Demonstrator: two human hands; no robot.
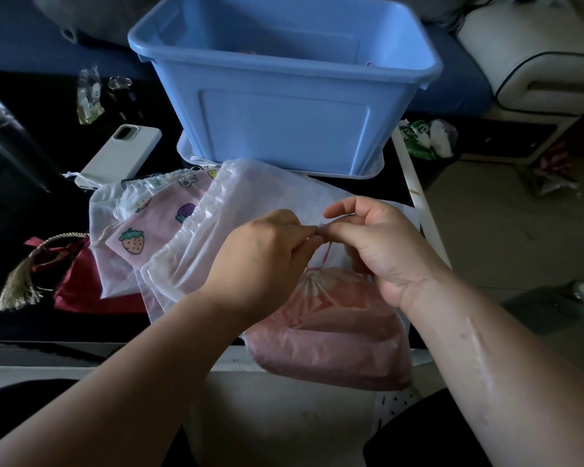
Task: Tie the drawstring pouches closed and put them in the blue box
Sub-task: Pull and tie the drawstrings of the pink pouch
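Note:
A pink drawstring pouch (331,335) lies at the table's near edge, its mouth gathered. Its pink cord (326,256) runs up to both hands. My left hand (260,257) and my right hand (381,244) pinch the cord ends together just above the pouch. Behind them lies a pile of pouches: a sheer white one (250,203), a strawberry-print one (155,227) and another white one (103,210). A dark red pouch (78,288) with a gold tassel sits at the left. The blue box (284,96) stands open behind the pile, on its lid.
A white phone (122,153) lies face down left of the box. A small clear packet (88,96) and a dark cup (118,87) sit further back left. The table's right edge (418,203) runs beside my right hand; floor with crumpled bags (429,139) lies beyond.

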